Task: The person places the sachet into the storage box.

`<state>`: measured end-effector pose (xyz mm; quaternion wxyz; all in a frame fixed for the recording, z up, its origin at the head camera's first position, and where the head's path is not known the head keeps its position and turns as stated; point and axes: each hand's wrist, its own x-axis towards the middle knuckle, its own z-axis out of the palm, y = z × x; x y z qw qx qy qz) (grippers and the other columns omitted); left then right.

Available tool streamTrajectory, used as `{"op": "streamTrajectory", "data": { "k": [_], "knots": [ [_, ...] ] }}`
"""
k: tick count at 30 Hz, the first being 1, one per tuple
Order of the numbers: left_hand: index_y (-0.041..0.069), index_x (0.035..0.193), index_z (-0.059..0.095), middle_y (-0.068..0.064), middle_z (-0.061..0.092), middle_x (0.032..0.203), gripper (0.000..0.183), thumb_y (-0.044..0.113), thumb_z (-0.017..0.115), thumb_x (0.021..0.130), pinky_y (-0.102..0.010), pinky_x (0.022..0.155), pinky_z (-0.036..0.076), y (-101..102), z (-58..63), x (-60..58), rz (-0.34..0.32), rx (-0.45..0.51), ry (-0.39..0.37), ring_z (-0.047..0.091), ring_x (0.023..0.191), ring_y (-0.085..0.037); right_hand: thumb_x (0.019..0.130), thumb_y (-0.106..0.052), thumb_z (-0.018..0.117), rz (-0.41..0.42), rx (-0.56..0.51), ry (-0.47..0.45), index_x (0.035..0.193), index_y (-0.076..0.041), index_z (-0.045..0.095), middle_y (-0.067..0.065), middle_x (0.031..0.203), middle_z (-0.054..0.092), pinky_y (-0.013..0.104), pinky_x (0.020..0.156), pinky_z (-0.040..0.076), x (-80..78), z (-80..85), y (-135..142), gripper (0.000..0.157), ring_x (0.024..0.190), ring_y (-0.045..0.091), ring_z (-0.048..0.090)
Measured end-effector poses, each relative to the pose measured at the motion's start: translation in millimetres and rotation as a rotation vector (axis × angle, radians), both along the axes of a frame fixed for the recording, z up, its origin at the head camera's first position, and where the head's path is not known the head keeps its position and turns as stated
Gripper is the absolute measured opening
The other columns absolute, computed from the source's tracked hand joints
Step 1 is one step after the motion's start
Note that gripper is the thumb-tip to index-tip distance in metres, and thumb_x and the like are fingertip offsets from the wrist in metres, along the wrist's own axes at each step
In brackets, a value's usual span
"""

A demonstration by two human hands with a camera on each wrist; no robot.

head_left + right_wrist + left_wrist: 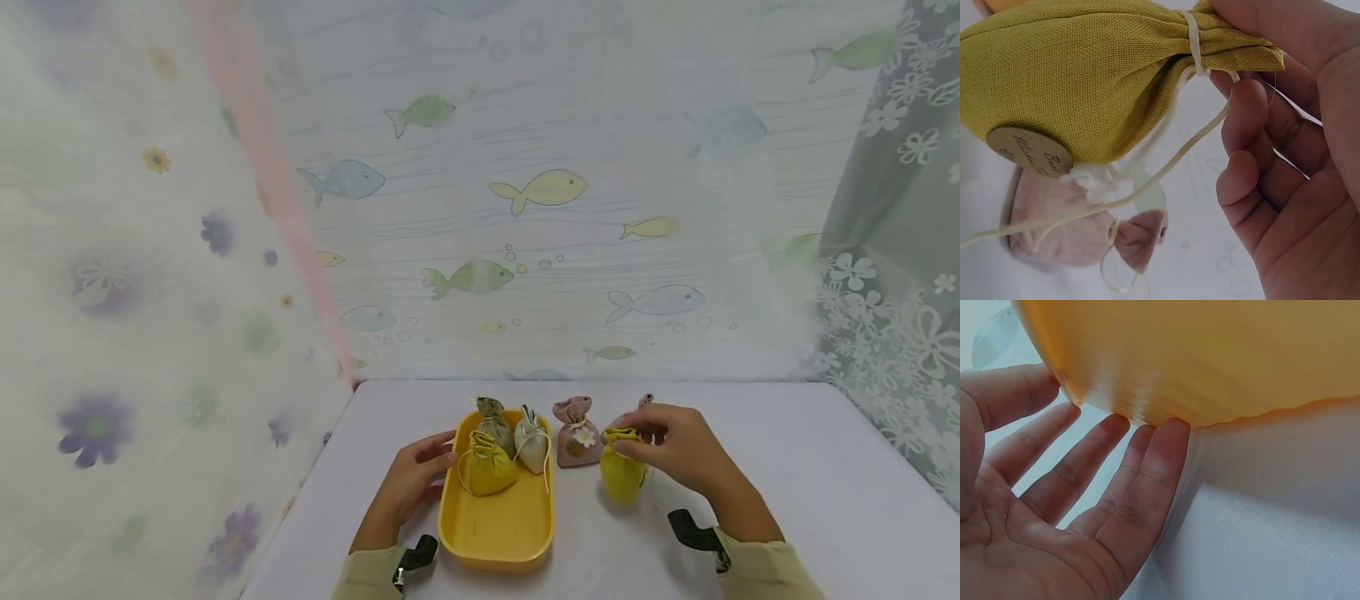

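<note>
My right hand (pixel 678 446) pinches a yellow drawstring pouch (pixel 622 479) by its gathered neck, above the table. In the right wrist view the pouch (pixel 1085 81) has a pale cord and a round brown tag with handwriting. On the left, my left hand (pixel 416 475) touches the side of a yellow tray (pixel 498 537); its fingertips (pixel 1169 434) rest against the tray wall, extended. Inside the tray lie another yellow pouch (pixel 491 471), an olive pouch (pixel 495 425) and a pale pouch (pixel 531 446), toward the far end.
Right of the tray a pink pouch (pixel 576 446) with a white flower stands on the white table (pixel 810 467). Another pink pouch (pixel 1066 219) lies partly hidden behind the right hand. A fish-patterned curtain (pixel 555 250) hangs behind the table.
</note>
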<state>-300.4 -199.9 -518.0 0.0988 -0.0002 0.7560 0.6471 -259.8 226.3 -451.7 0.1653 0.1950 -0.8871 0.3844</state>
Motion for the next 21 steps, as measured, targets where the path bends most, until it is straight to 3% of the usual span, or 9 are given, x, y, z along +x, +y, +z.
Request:
{"op": "streamTrajectory", "data": {
  "k": [12, 21],
  "knots": [
    [0.019, 0.150, 0.056, -0.016, 0.057, 0.150, 0.060, 0.036, 0.075, 0.095, -0.041, 0.087, 0.064, -2, -0.1, 0.6, -0.005, -0.001, -0.011, 0.071, 0.115, -0.027, 0.083, -0.045, 0.086, -0.094, -0.063, -0.079, 0.096, -0.024, 0.076, -0.007, 0.080, 0.067, 0.025, 0.056, 0.053, 6.0, 20.4, -19, 0.026, 0.070, 0.014, 0.059],
    [0.019, 0.150, 0.056, -0.016, 0.058, 0.149, 0.059, 0.035, 0.074, 0.096, -0.041, 0.087, 0.063, -1, 1.4, 0.1, -0.008, 0.003, -0.013, 0.071, 0.114, -0.027, 0.081, -0.041, 0.088, -0.097, -0.158, -0.032, 0.097, -0.024, 0.076, -0.007, 0.083, 0.073, 0.025, 0.062, 0.058, 9.0, 22.7, -32, 0.026, 0.070, 0.012, 0.067]
  ]
}}
